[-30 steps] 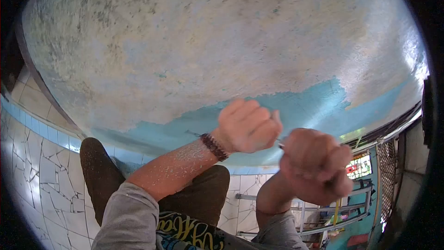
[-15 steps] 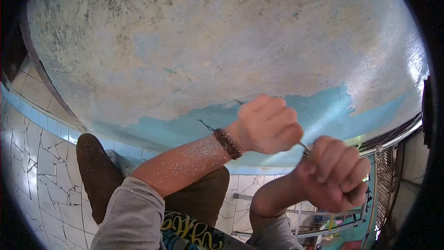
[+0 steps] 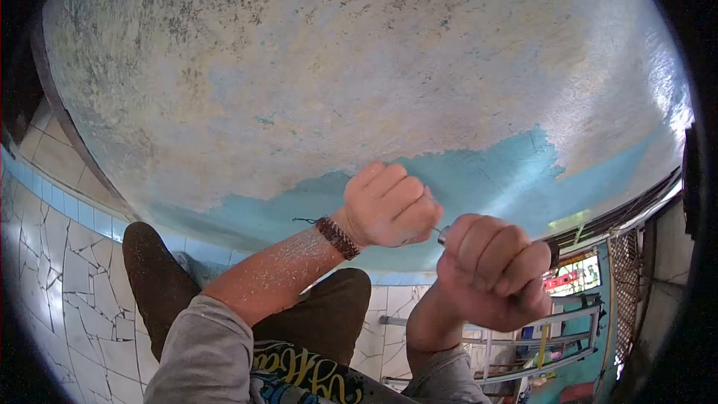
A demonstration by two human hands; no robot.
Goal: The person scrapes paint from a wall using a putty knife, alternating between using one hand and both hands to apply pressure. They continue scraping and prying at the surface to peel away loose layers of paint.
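Observation:
My left hand (image 3: 387,208), with a braided bracelet (image 3: 336,237) on the wrist, is a closed fist pressed toward the wall (image 3: 336,82). My right hand (image 3: 490,273) is just to its right and lower, fisted around the dark handle of a scraper (image 3: 443,234). A short metal part of the scraper shows between the two hands; its blade is hidden under my left hand. Both hands sit over a band of blue paint (image 3: 493,172), with bare mottled plaster above it. White dust speckles my left forearm.
Cracked white floor tiles (image 3: 67,292) lie at the lower left below a blue tile strip. My brown trouser leg (image 3: 153,277) is bent under me. A metal rack (image 3: 546,344) and a mesh grille (image 3: 624,284) stand at the lower right.
Half a second ago both hands were farther right along the blue band. They have now pulled back left, close to where they were one second ago.

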